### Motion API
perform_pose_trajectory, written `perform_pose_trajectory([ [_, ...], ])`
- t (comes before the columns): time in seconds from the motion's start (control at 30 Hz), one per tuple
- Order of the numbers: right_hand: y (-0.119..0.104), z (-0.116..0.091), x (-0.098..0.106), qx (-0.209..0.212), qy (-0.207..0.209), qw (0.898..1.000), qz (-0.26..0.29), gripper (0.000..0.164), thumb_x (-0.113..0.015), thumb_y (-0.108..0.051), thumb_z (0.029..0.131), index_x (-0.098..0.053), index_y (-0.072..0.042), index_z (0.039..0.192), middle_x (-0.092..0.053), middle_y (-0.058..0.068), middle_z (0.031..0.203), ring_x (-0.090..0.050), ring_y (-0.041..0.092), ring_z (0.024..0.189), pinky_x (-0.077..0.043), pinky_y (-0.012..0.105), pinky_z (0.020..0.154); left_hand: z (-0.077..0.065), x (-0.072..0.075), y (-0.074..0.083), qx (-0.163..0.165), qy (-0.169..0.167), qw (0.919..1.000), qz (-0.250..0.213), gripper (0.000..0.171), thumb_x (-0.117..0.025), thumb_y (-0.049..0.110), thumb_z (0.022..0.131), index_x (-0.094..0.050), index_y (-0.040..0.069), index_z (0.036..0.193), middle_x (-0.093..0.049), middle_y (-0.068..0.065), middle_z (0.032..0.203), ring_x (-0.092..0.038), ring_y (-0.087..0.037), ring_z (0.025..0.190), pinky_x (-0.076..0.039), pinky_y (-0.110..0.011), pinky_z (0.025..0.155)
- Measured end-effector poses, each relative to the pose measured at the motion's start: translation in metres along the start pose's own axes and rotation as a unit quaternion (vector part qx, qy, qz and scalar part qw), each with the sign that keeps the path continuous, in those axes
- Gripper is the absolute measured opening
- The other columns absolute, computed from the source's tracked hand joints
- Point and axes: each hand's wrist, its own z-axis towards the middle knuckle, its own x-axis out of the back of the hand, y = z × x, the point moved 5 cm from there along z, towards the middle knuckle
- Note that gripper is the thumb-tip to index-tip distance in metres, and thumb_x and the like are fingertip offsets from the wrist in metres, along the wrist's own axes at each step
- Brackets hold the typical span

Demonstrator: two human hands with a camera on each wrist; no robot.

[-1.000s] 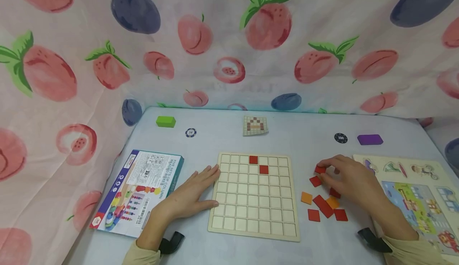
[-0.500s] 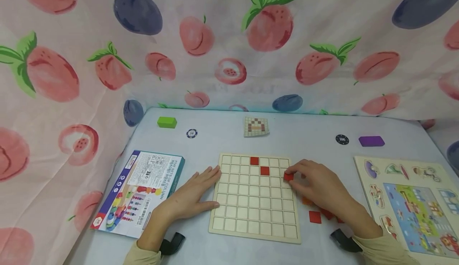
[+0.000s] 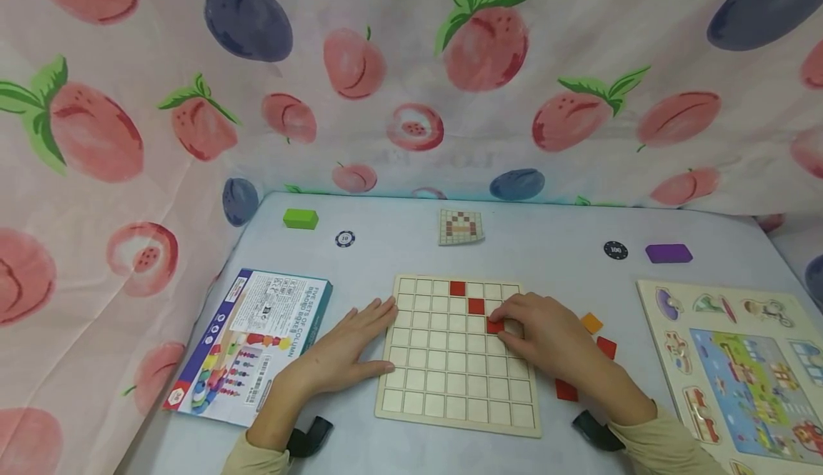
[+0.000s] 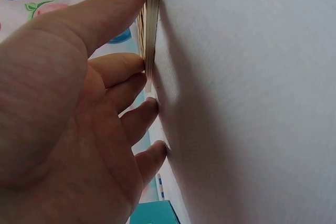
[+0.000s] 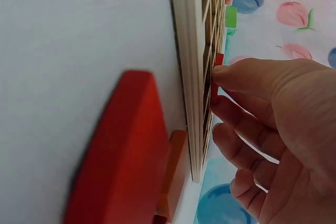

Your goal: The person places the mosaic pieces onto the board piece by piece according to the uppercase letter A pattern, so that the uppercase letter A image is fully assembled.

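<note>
My right hand pinches a red square tile between thumb and fingers at a cell in the third row of the wooden grid board. In the right wrist view, that red tile stands on edge between thumb and forefinger, right at the board's surface. Two other red tiles sit in cells up and to the left, stepping diagonally: one in the top row, one in the second. My left hand lies with spread fingers against the board's left edge, fingertips touching it in the left wrist view.
Loose red tiles and an orange tile lie right of the board, partly hidden by my right hand. A patterned card lies behind. A box is at left, a picture puzzle at right. Green and purple blocks stand farther back.
My right hand has picked a red tile from the loose pile and carried it left over the board to a third-row cell. The left hand has stayed at the board's edge.
</note>
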Motion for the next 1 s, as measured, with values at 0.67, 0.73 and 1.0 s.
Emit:
perform_pose_trajectory([
  [0.67, 0.001, -0.002, -0.002, 0.013, 0.006, 0.999, -0.034, 0.015, -0.086, -0.019, 0.089, -0.084, -0.024, 0.103, -0.077, -0.003, 0.108, -0.073, 0.019, 0.099, -0.064, 0.041, 0.084, 0.000, -0.001, -0.001, 0.004, -0.001, 1.0000, 0.000, 0.085, -0.076, 0.037, 0.098, -0.035, 0.008, 0.167, -0.026, -0.007, 0.179, -0.022, -0.035, 0.167, -0.019, -0.065, 0.135],
  [0.73, 0.005, -0.004, 0.000, 0.004, 0.002, 1.000, -0.031, 0.016, -0.084, -0.019, 0.090, -0.083, -0.024, 0.106, -0.077, -0.002, 0.111, -0.074, 0.021, 0.102, -0.064, 0.044, 0.087, 0.000, -0.002, -0.002, 0.004, -0.002, 1.0000, -0.003, 0.085, -0.076, 0.037, 0.098, -0.035, 0.008, 0.167, -0.026, -0.007, 0.179, -0.022, -0.035, 0.167, -0.019, -0.065, 0.135],
  [1.0, 0.037, -0.025, 0.020, -0.057, -0.013, 0.998, -0.033, 0.030, -0.086, -0.027, 0.089, -0.079, -0.024, 0.119, -0.076, 0.000, 0.119, -0.070, 0.018, 0.098, -0.063, 0.046, 0.085, 0.001, -0.001, -0.002, -0.002, -0.005, 1.0000, -0.001, 0.085, -0.075, 0.038, 0.099, -0.033, 0.008, 0.167, -0.024, -0.007, 0.179, -0.021, -0.036, 0.167, -0.018, -0.065, 0.135],
])
